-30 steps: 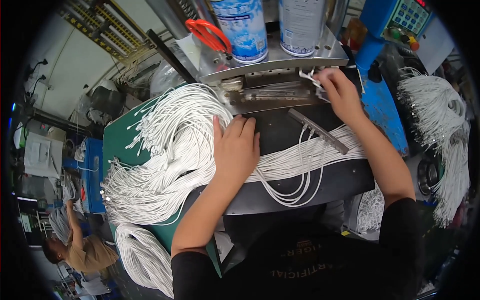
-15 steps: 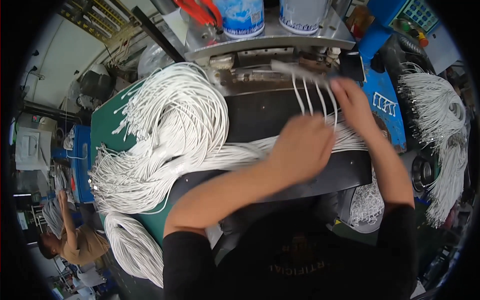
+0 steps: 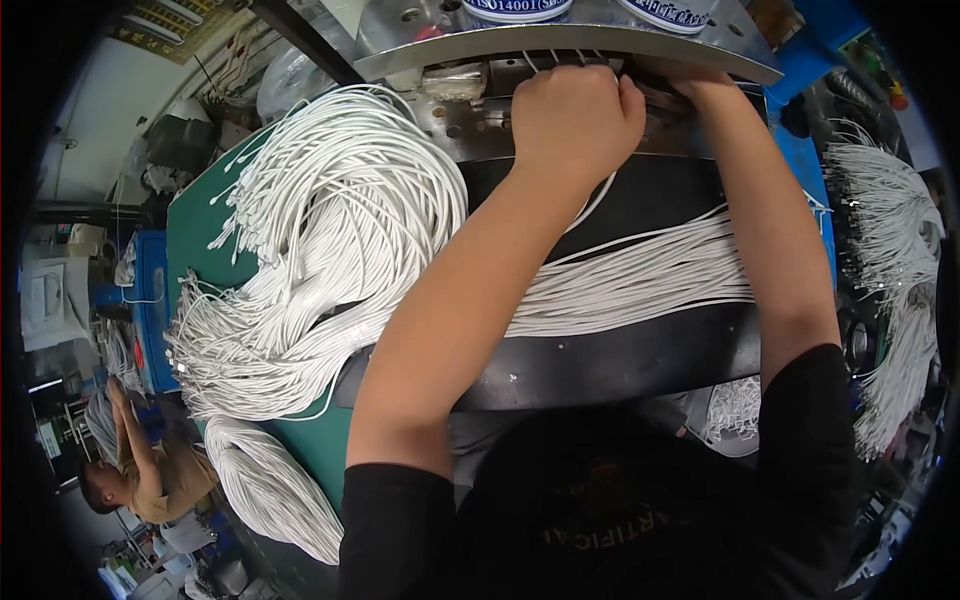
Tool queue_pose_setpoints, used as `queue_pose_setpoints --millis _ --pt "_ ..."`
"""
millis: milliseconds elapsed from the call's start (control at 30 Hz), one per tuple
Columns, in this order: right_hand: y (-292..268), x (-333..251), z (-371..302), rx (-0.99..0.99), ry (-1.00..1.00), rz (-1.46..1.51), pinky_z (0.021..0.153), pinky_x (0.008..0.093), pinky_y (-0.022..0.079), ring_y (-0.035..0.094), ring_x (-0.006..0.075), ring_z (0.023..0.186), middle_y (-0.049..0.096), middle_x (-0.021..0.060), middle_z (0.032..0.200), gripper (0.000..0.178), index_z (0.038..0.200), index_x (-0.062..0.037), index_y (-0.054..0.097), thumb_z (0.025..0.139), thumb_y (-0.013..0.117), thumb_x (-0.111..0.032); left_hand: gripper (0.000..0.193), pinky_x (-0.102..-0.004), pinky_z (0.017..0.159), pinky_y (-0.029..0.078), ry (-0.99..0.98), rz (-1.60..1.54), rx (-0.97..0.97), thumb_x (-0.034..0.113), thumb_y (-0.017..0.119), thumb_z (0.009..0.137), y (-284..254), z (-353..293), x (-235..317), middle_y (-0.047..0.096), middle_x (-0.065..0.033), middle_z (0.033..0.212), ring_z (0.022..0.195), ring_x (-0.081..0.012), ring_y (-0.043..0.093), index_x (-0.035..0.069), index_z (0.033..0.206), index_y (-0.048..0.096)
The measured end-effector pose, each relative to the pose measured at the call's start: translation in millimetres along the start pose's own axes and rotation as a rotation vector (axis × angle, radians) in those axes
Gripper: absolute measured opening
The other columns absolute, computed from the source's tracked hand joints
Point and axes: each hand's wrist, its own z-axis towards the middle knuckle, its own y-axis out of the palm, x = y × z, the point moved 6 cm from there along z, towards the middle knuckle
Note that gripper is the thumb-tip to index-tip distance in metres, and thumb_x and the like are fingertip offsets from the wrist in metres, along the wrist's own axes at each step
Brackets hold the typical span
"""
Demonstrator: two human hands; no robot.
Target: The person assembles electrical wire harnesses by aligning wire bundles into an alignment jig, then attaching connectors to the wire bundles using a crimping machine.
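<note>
My left hand (image 3: 572, 118) is closed in a fist around several white cables (image 3: 602, 200), just in front of the metal shelf. Their upper ends rise past the knuckles toward the shelf's underside, and a lower length hangs out below the fist. To its right, my right hand (image 3: 706, 88) reaches in beneath the shelf edge; its fingers are hidden there. Below both hands, a long bundle of white cables (image 3: 640, 278) lies across the black mat (image 3: 600, 370). Toward the left it joins a large looped heap of white cables (image 3: 375, 165).
The metal shelf (image 3: 570, 45) overhangs the hands and carries white-and-blue tubs. Another cable bundle (image 3: 270, 490) hangs at the lower left of the green table (image 3: 190, 215). More cables (image 3: 885, 215) hang at far right. A co-worker (image 3: 165, 480) is at the far left.
Both hands have moved forward and up, to and under the shelf edge, with the white cables. The pale strip above the cables has gone out of sight. The view has shifted.
</note>
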Motion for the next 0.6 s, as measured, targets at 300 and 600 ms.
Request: queue_pose_setpoints --millis 300,600 --pt "0.7 -24.3 12.0 -0.225 0.124 0.032 0.104 0.0424 0.045 0.059 0.0298 0.12 0.063 0.0143 0.133 0.045 0.128 -0.0099 0.063 0.092 0.065 -0.037 0.048 -0.0611 0.095 0.042 -0.012 0.368 0.451 0.042 0.056 0.091 7.6 10.1 -26.1 0.067 -0.0202 0.116 0.122 -0.041 0.055 0.003 0.113 0.071" --pt "2.3 -37.9 23.8 -0.248 0.099 -0.092 0.103 0.0423 0.046 0.061 0.0298 0.118 0.065 0.0143 0.129 0.044 0.126 -0.0106 0.064 0.092 0.065 -0.038 0.032 -0.0613 0.084 0.047 -0.055 0.085 0.597 0.026 0.064 0.085 -4.9 14.0 -39.0 0.068 -0.0209 0.107 0.098 -0.041 0.066 0.003 0.105 0.068"
